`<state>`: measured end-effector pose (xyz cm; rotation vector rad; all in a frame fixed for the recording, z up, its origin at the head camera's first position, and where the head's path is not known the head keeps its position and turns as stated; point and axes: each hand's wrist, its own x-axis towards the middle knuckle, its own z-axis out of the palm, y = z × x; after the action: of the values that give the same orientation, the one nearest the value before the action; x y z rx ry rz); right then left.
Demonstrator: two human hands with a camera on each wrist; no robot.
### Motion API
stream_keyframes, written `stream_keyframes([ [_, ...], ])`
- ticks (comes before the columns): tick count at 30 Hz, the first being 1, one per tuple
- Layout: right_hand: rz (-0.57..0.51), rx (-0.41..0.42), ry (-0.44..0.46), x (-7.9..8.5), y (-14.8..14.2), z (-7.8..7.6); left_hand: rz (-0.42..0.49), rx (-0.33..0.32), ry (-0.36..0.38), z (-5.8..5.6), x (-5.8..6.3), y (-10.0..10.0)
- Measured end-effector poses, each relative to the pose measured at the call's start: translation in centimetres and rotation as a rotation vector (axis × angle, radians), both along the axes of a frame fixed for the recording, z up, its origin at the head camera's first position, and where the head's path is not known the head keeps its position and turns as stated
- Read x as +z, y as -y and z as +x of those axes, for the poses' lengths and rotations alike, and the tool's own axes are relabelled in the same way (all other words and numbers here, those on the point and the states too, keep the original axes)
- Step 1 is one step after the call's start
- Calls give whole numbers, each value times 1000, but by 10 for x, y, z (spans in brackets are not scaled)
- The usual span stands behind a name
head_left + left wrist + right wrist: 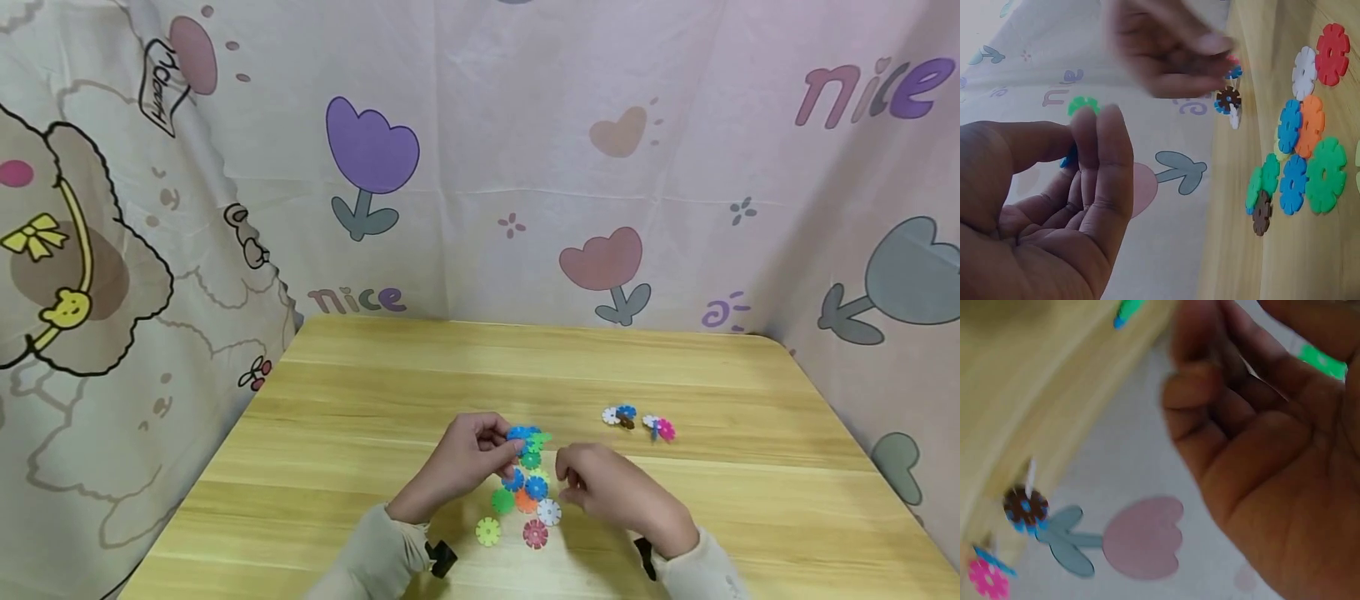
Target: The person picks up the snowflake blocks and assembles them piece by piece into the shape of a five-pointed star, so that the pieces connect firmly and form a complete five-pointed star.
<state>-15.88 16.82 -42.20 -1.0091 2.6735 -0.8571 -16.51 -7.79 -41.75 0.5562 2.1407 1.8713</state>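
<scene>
My left hand pinches joined notched plastic discs between thumb and fingertips, a blue disc with a green disc. Most of them is hidden behind the fingers in the left wrist view, where a green edge shows above. To the right, my right hand hovers with loosely curled fingers and nothing visible in them. Below the hands, loose discs lie on the table, among them a white disc, an orange disc, a red disc and a yellow-green disc.
Two small joined disc clusters sit at the back right: one white, blue and brown, the other white, blue and pink. Beneath everything is a wooden table, and a printed curtain hangs along its back and sides.
</scene>
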Motion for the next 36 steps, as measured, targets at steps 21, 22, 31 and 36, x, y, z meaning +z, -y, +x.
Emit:
stream_keyframes([
  [21, -13, -29, 88, -17, -2, -4, 6, -2, -3, 1, 8, -1],
  [22, -33, -44, 58, -13, -5, -6, 10, -2, 4, 1, 8, -1],
  [31, -398, -40, -342, 13, -8, -7, 21, 0, 20, 0, 7, 0],
  [36, -466, 40, -446, 14, 2, -1, 34, 8, 45, 1, 9, -1],
])
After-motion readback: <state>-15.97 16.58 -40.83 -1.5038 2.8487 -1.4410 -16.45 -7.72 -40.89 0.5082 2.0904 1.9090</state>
